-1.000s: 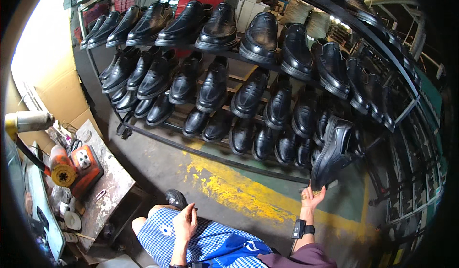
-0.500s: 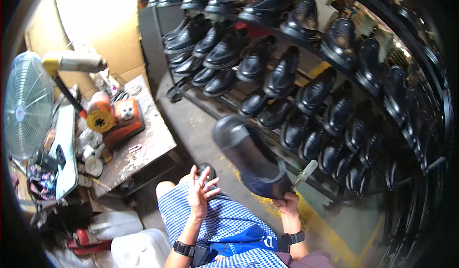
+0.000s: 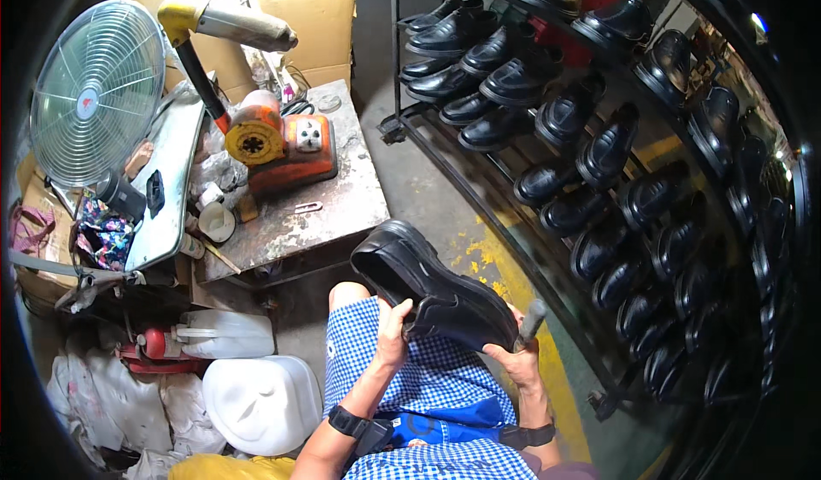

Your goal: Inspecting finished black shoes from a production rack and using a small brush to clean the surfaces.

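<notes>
A black leather slip-on shoe is held over my lap, tilted on its side with its opening toward the left. My left hand is closed on the rim of the opening, thumb and fingers pinching the leather. The toe end sits in my right hand, its thumb against the upper and its other fingers partly hidden behind. A slim tool with a rounded grey end sticks up from the same right hand. What the rest of that tool looks like is hidden.
To the right, a dark metal rack bears rows of black shoes. At the left, a worn table carries an orange machine. A large fan stands beyond, with white plastic containers below beside my leg.
My left hand, open and apart from the shoe before, now grips its opening. The shoe has turned from sole-facing to its side. My view has swung left.
</notes>
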A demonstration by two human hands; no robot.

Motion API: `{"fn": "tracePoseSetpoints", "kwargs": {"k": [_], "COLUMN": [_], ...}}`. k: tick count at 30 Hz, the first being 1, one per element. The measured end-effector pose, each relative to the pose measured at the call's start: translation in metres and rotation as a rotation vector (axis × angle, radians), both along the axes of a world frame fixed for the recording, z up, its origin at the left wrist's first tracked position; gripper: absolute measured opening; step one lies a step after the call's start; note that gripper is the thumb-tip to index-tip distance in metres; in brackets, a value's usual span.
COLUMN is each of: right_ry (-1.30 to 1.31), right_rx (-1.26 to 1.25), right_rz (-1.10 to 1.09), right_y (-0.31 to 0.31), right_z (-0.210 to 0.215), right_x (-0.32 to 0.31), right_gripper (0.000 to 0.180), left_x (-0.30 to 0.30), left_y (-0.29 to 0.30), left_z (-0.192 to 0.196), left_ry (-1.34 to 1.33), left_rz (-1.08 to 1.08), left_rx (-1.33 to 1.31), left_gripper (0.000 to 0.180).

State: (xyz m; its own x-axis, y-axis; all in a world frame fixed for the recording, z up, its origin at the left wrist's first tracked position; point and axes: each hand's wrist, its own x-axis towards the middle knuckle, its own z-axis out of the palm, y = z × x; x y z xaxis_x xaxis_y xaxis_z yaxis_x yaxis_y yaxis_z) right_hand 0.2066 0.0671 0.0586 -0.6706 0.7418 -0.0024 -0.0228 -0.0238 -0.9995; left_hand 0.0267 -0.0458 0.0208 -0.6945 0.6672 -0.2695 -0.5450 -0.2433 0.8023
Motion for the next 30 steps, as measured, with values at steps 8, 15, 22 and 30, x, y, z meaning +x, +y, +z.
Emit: {"fn": "tracePoseSetpoints", "kwargs": {"k": [8,15,22,30], "right_ry": [0.222,0.462,0.919,1.175], "right_rx": [-0.643,-0.766,-0.489,-0.396], "right_rz": [-0.157,-0.286,-0.407,-0.552], "right_y": [0.0,0.022,0.056,0.042], "right_z": [-0.011,-0.028,-0.001,-0.03], "right_x": [0.011,0.049,0.1,0.208], "right_gripper": [0.045,0.037,0.041,0.058], "left_x": [-0.006,0.004,0.016,0.03], "left_y": [0.006,0.024,0.047,0.037], "left_z": [0.028,0.02,-0.022,0.0], "left_ry": [0.096,0.252,0.708,1.09], "left_rz": [-0.234,-0.251,-0.34,-0.451], "left_rx": [0.102,0.049,-0.043,-0.209], "left_gripper": [0.068,0.042,0.023,0.023]}}
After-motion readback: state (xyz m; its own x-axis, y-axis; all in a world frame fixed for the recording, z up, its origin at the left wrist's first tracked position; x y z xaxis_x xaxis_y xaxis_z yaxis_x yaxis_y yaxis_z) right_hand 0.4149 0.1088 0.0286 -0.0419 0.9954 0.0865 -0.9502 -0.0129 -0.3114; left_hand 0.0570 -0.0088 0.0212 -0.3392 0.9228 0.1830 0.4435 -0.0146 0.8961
